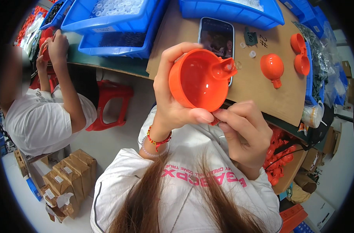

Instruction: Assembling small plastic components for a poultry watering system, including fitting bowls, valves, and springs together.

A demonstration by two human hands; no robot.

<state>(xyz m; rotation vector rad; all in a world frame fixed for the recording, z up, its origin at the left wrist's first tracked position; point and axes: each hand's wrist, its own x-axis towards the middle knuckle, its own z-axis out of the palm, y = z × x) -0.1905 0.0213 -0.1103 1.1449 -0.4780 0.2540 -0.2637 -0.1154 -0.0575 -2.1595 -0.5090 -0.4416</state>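
My left hand [167, 97] is wrapped round a bright orange plastic cup-shaped part [194, 83], its hollow side facing up. A smaller round socket with a short spout sticks out of the cup's right side. At the lower edge of the cup, my right hand [245, 130] is closed, thumb and forefinger pinched together. A bit of orange shows by those fingertips, but what they grip is mostly hidden. Beyond the cup, a phone [217, 37] with a lit screen lies on the cardboard-covered table [258, 97]. Small white plastic rings [252, 54] lie right of the phone.
More orange parts [272, 66] lie on the table's right side. Blue bins [231, 13] of small parts line the back. An orange heap [280, 155] sits below right. At left, a co-worker [48, 116] holds an orange piece near a red stool [114, 101]; wrapped packages [70, 176] stand below.
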